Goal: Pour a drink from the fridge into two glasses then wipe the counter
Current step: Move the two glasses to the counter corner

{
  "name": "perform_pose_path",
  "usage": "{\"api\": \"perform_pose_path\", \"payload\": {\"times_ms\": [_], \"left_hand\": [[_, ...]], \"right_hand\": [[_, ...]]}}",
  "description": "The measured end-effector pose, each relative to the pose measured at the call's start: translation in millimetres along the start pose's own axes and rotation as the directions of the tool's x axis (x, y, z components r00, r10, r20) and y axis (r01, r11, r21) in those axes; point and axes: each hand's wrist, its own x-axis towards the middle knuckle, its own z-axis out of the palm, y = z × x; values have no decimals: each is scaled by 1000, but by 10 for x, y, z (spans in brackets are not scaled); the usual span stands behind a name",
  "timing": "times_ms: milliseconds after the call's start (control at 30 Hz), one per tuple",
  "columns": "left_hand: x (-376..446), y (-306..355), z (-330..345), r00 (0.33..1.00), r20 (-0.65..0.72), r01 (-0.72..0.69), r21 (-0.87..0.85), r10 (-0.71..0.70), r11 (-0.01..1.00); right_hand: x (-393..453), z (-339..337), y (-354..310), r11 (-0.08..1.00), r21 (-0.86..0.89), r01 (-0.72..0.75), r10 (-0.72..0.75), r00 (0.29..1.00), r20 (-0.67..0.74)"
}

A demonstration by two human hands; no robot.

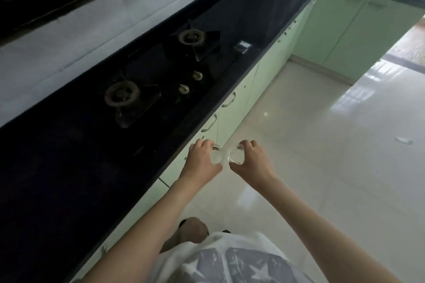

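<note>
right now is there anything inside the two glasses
Both look empty: the glass in the left hand and the glass in the right hand show clear, with no coloured drink. The fingers cover their outer sides, so a trace of clear liquid cannot be ruled out.

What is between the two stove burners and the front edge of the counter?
In the head view, two small round knobs sit on the dark stove top between the burners and the counter edge. Nothing else shows there.
</note>
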Motion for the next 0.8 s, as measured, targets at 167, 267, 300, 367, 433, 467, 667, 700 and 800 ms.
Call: {"api": "perform_pose_path", "payload": {"times_ms": [167,267,300,367,433,467,667,700,800], "left_hand": [[446,281,173,991,102,-93,19,90,996],[812,427,269,980,147,-141,34,134,989],[945,478,293,976,157,-156,35,149,987],[1240,582,351,967,171,-196,32,187,980],[1557,683,404,954,190,-241,29,231,970],[1721,741,424,947,200,-261,21,252,965],[2649,1099,495,884,275,-398,20,378,917],[2789,1161,507,870,283,-428,23,405,904],[3190,1360,586,835,307,-489,37,456,872]], "right_hand": [[188,-214,319,992,41,-120,122,992,-41],[415,-347,491,982,53,-182,186,980,-78],[510,-395,535,978,60,-201,206,975,-88],[731,-491,615,969,72,-235,242,964,-109],[982,-594,682,960,80,-267,276,952,-136],[1114,-650,712,955,81,-285,295,943,-152],[1819,-989,900,917,132,-377,399,888,-231],[1916,-1038,934,909,145,-391,416,875,-246],[2177,-1188,1052,882,182,-435,470,840,-269]]}}
